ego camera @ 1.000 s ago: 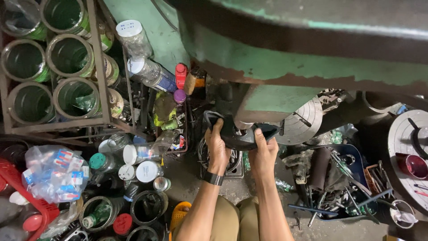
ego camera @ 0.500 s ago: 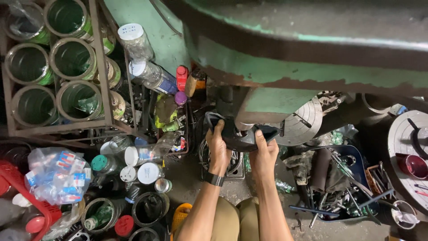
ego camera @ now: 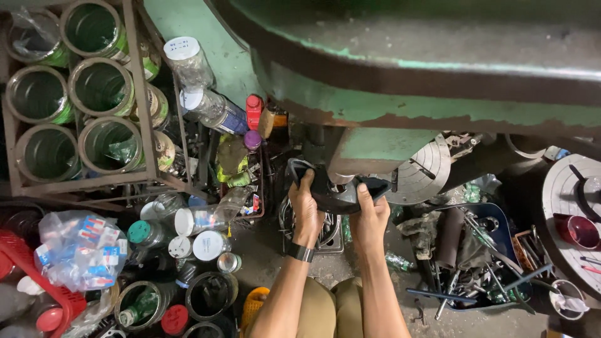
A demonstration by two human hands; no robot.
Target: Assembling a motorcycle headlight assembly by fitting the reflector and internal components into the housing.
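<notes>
Both hands stay clamped on the dark curved metal part [ego camera: 335, 191] under the green machine body [ego camera: 375, 147]: left hand [ego camera: 307, 206] and right hand [ego camera: 370, 216] fingers wrapped round its ends. Part sits slightly further right than before; grip unchanged.

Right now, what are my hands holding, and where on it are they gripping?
Both hold one dark curved part under the green machine. The left hand grips its left end, the right hand its right end.

A dirty concrete floor [ego camera: 263, 250] carries capped plastic jars [ego camera: 188, 220], open tins [ego camera: 210, 294] and a blue tool tray [ego camera: 501, 219].
</notes>
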